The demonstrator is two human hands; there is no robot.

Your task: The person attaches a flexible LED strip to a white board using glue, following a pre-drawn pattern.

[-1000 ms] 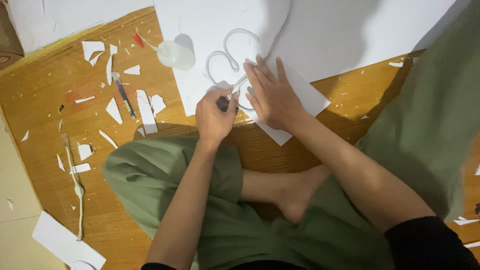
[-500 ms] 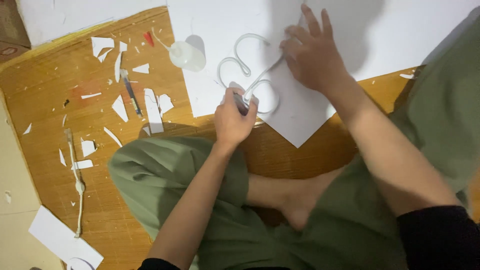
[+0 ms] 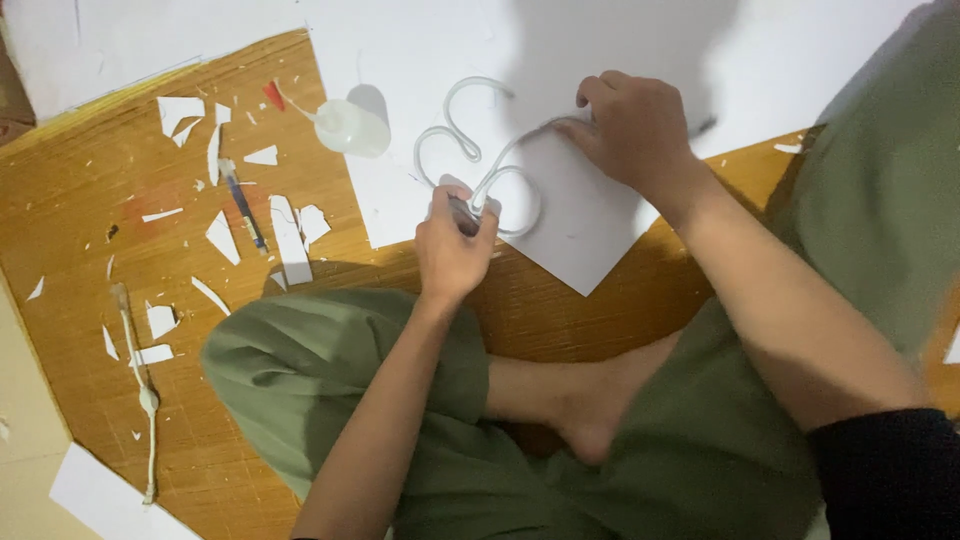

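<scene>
Left hand: the left hand is closed around a small dark tool — only its tip can be seen, so what kind of tool it is cannot be told. The tip is set on the paper strip.

Right hand: the right hand is laid on the white sheet at about 2 o'clock from the left hand. Its fingers are bent and pressed down on the far end of the strip. Nothing is gripped in it.

Paper strip: a thin curly paper strip is stood on its edge on the white sheet, bent into loops. It is found between the two hands, with one loop right at the left hand and its other end under the right fingers.

White sheet: it is spread over the wooden floor, with one corner pointed toward the person at 6 o'clock.

Bottle: a small clear bottle with a long thin tip is laid on its side at 10 o'clock from the left hand, near the sheet's left edge.

Scraps: many white paper scraps are scattered on the floor at 9 o'clock — a thin pen-like stick is laid among them.

Legs: green trousers are seen at the bottom, and a bare foot is tucked in between the legs.
</scene>
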